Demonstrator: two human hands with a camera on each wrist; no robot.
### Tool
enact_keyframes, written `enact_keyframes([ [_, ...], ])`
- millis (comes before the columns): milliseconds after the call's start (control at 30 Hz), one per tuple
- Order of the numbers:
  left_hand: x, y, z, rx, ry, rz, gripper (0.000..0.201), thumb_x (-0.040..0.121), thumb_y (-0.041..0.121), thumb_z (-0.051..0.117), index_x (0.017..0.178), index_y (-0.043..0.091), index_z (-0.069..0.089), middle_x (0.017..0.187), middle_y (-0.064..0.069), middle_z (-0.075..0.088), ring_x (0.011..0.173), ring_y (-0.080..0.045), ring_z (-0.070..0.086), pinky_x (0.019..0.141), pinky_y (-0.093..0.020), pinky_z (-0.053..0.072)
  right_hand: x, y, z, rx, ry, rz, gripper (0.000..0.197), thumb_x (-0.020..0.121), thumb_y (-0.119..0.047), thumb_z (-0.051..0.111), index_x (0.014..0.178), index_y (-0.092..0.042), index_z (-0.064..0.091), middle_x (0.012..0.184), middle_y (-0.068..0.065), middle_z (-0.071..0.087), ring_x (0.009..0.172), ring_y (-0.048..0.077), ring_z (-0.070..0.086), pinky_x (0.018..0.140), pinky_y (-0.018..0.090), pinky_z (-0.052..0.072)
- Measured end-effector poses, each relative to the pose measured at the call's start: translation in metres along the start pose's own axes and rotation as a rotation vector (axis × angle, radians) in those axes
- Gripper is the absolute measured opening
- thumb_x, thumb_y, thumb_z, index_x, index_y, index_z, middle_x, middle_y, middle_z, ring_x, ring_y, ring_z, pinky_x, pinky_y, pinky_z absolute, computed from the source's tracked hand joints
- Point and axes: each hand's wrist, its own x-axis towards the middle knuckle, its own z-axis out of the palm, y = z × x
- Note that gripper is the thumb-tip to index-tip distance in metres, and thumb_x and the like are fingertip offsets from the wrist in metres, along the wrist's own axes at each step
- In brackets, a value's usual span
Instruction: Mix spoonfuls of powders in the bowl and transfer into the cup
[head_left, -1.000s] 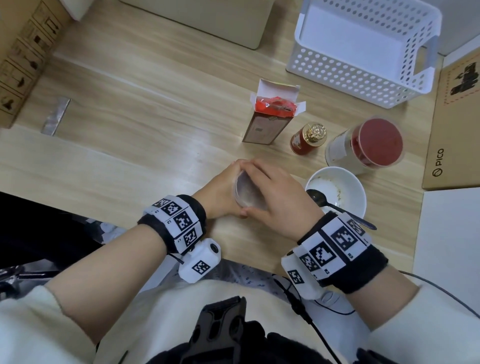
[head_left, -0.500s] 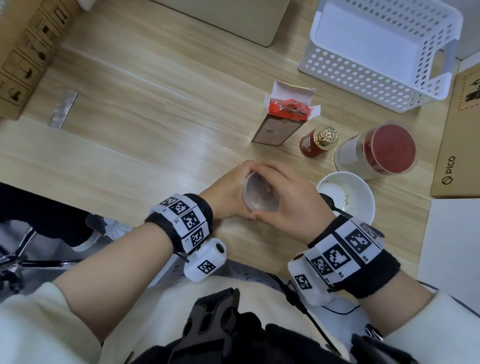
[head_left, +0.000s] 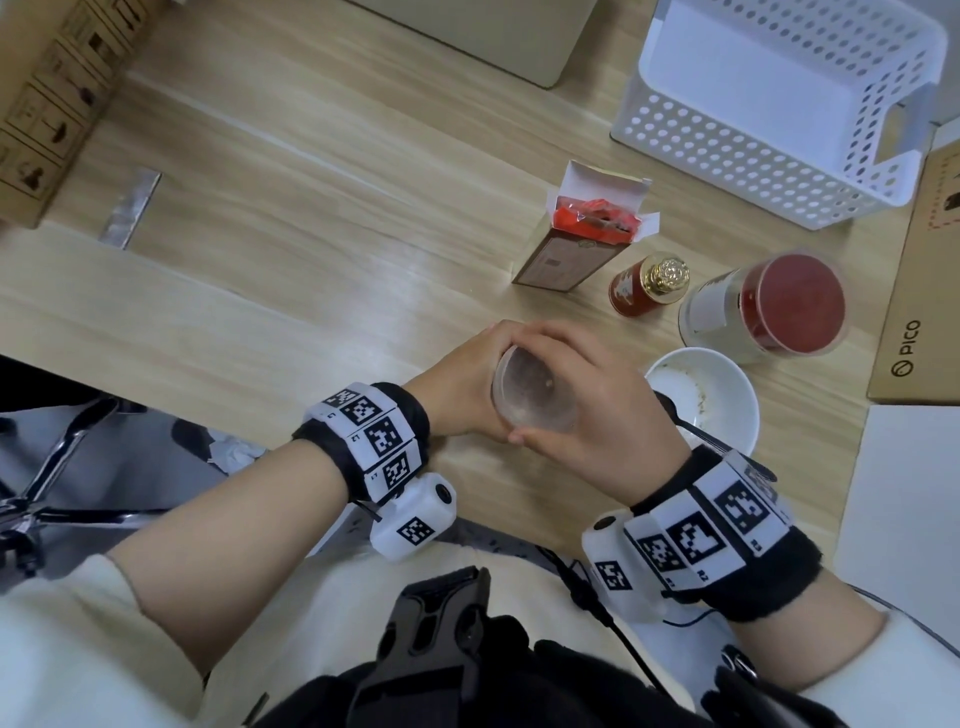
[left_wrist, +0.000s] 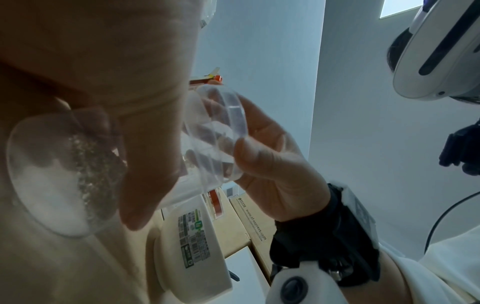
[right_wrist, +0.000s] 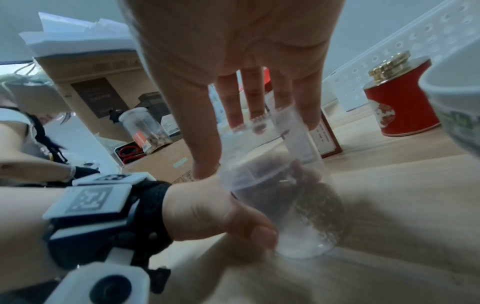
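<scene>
cup (head_left: 535, 396) between both hands (lid on), upright

The cup (head_left: 535, 395) is clear, smooth plastic, lightly fogged, with white and brownish grainy powder (right_wrist: 309, 224) at its bottom; the table (head_left: 311, 249) is pale wood-grain laminate with a soft sheen; the bowl (head_left: 727, 384) is glossy white, like ceramic; the basket (head_left: 737, 145) is matt white perforated plastic; the tin (head_left: 636, 296) is glossy red with a shiny gold metal cap; the carton (head_left: 563, 260) is printed card; the wristbands (head_left: 410, 415) are black fuzzy cloth.
</scene>
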Motion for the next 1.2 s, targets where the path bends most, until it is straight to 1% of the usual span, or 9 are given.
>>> enact_keyframes([
  [100,0.001,0.000,0.000,0.006,-0.001,0.004,0.091,0.043,0.033,0.088,0.115,0.034,0.033,0.114,0.014,0.043,0.109,-0.002,0.047,0.087,-0.010,0.041,-0.002,0.003,0.003,-0.030,-0.048,-0.011,0.077,0.059,-0.027,0.082,0.125,-0.006,0.049,0.128,0.014,0.051,0.117,0.029,0.049,0.097,0.041,0.042],
  [267,0.001,0.000,0.001,-0.010,0.001,0.000,0.091,0.043,0.035,0.087,0.115,0.034,0.032,0.120,0.000,0.047,0.111,-0.009,0.050,0.088,-0.016,0.044,-0.002,0.003,0.004,-0.048,-0.041,-0.001,0.078,0.058,-0.023,0.085,0.125,-0.007,0.050,0.128,0.013,0.050,0.118,0.028,0.048,0.098,0.035,0.037],
  [467,-0.001,0.003,0.000,-0.022,0.001,-0.003,0.091,0.042,0.040,0.083,0.116,0.036,0.031,0.121,0.000,0.046,0.112,-0.010,0.048,0.089,-0.011,0.041,-0.002,0.001,0.006,-0.040,-0.040,0.027,0.076,0.059,-0.023,0.084,0.125,-0.005,0.050,0.128,0.013,0.050,0.118,0.029,0.048,0.098,0.037,0.040],
  [600,-0.002,0.004,0.000,-0.035,0.009,-0.021,0.094,0.040,0.043,0.081,0.118,0.026,0.032,0.123,-0.002,0.046,0.111,-0.008,0.049,0.088,-0.010,0.042,0.002,-0.001,0.001,-0.035,-0.075,0.055,0.077,0.059,-0.022,0.083,0.125,-0.006,0.048,0.127,0.010,0.051,0.115,0.026,0.049,0.095,0.035,0.041],
  [733,0.000,0.003,0.001,-0.026,0.009,-0.025,0.092,0.039,0.043,0.079,0.118,0.025,0.033,0.119,-0.001,0.047,0.106,-0.003,0.049,0.082,-0.007,0.041,0.003,-0.004,0.003,-0.119,-0.101,0.026,0.072,0.060,-0.019,0.081,0.124,-0.005,0.049,0.126,0.015,0.052,0.108,0.032,0.053,0.090,0.032,0.036],
  [900,0.001,0.005,0.003,-0.031,0.010,-0.050,0.087,0.037,0.041,0.081,0.110,0.034,0.035,0.118,-0.007,0.050,0.108,-0.016,0.053,0.087,-0.026,0.049,0.002,-0.006,0.005,-0.189,-0.109,0.020,0.072,0.058,-0.021,0.083,0.121,-0.008,0.052,0.121,0.013,0.053,0.095,0.031,0.052,0.079,0.031,0.036],
  [1033,-0.001,0.008,0.005,-0.034,0.012,-0.082,0.082,0.034,0.045,0.079,0.103,0.042,0.034,0.118,-0.006,0.050,0.110,-0.020,0.051,0.088,-0.032,0.048,0.001,-0.006,0.006,-0.198,-0.100,0.040,0.070,0.060,-0.026,0.082,0.122,-0.013,0.052,0.121,0.009,0.053,0.094,0.028,0.050,0.075,0.032,0.037],
  [1133,-0.003,0.012,-0.001,0.018,-0.037,-0.087,0.091,0.042,0.034,0.084,0.117,0.034,0.032,0.123,-0.002,0.044,0.114,-0.016,0.047,0.088,-0.021,0.045,0.000,-0.005,0.004,-0.132,-0.112,0.077,0.074,0.060,-0.028,0.081,0.126,-0.015,0.050,0.127,0.008,0.051,0.106,0.031,0.050,0.082,0.041,0.043],
  [1200,-0.009,0.017,-0.013,-0.006,-0.149,-0.104,0.094,0.058,0.006,0.079,0.132,0.024,0.025,0.125,0.003,0.040,0.113,-0.008,0.045,0.080,-0.008,0.041,0.000,-0.006,0.003,-0.109,-0.129,0.113,0.083,0.062,-0.028,0.080,0.134,-0.017,0.042,0.138,0.008,0.044,0.124,0.032,0.041,0.096,0.046,0.040],
])
